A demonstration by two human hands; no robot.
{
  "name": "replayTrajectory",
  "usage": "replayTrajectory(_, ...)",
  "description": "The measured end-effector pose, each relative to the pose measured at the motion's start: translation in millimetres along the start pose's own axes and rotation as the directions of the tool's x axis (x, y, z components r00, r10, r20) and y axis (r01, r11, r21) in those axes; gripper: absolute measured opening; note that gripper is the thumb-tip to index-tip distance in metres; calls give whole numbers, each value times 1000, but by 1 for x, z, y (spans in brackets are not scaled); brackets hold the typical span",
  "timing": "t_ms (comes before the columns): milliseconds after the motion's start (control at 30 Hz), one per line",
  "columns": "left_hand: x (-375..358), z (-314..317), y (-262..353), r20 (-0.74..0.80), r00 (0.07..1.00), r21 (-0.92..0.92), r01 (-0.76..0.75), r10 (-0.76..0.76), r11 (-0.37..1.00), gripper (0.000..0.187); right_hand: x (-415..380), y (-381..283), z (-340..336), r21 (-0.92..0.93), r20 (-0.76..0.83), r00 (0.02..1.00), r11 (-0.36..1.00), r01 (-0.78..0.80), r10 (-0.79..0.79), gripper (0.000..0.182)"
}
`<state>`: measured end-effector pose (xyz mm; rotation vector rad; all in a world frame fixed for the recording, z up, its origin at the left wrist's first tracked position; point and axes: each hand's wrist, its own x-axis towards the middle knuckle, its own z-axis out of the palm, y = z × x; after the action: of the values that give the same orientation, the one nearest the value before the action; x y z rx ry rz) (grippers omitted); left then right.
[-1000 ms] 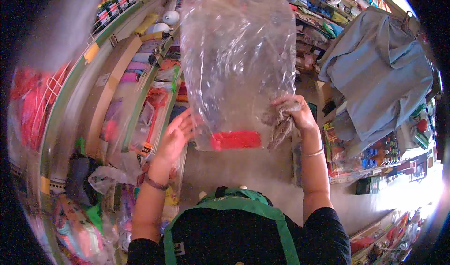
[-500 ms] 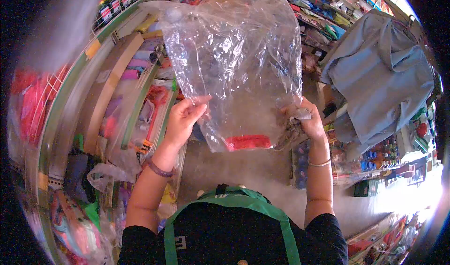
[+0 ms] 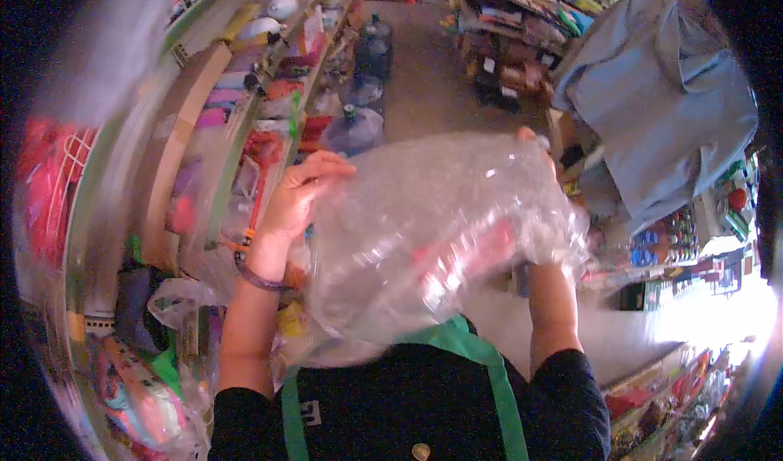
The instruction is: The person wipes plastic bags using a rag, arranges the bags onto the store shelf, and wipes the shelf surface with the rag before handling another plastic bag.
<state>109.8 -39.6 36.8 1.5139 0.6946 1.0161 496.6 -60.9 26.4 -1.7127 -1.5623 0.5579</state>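
Note:
A clear plastic bag (image 3: 440,192), blurred by motion, hangs between my hands in front of my chest, with a red patch on its lower part. My left hand (image 3: 306,188) pinches the bag's upper left corner between thumb and fingers. At the bag's upper right edge is my right hand (image 3: 534,145); only some fingers show, closed on the plastic, and the bag hides the rest. The bag's lower edge overlaps the green apron strap (image 3: 465,343).
Shelves with packed goods (image 3: 269,147) run along the left. Large blue water bottles (image 3: 352,128) stand on the floor ahead. A grey cloth (image 3: 665,110) covers something at the right. More stocked shelves (image 3: 522,21) stand ahead on the right.
The bag's far part has dropped toward my chest, and the bag now looks shorter and bunched. The aisle and water bottles have come into view behind it. Both hands still hold the bag.

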Motion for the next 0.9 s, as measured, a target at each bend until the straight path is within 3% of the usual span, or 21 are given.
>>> replayTrajectory(33,-1,-3,-9,107,993,-39,57,-53,998,44,-1,4,6,35,-11,1000,999,20,-19,40)
replayTrajectory(133,-7,33,4,143,988,37,-67,61,997,59,0,11,25,285,14,999,958,25,-31,39)
replayTrajectory(167,-5,36,2,183,950,622,-311,254,719,74,1,13,30,377,27,999,926,7,-19,39)
replayTrajectory(267,-12,59,-11,147,895,829,-344,422,441,107,17,17,47,650,66,997,756,-73,40,39)
replayTrajectory(367,-13,68,-7,102,790,870,-366,605,331,118,29,26,62,824,112,989,548,-145,94,39)
replayTrajectory(467,-14,70,-7,206,706,853,-468,678,229,120,29,34,80,911,163,977,359,-204,141,39)
replayTrajectory(600,-24,71,-42,268,773,874,-447,575,193,111,18,44,105,950,217,959,188,-251,184,40)
replayTrajectory(700,-17,71,-67,251,628,893,-444,736,74,88,12,53,122,947,254,946,149,-286,204,40)
replayTrajectory(800,-17,87,-25,293,700,847,-506,652,164,54,8,73,139,904,314,921,226,-364,229,40)
replayTrajectory(900,-13,81,-17,132,818,780,-434,560,450,29,-2,108,146,791,394,882,394,-468,257,41)
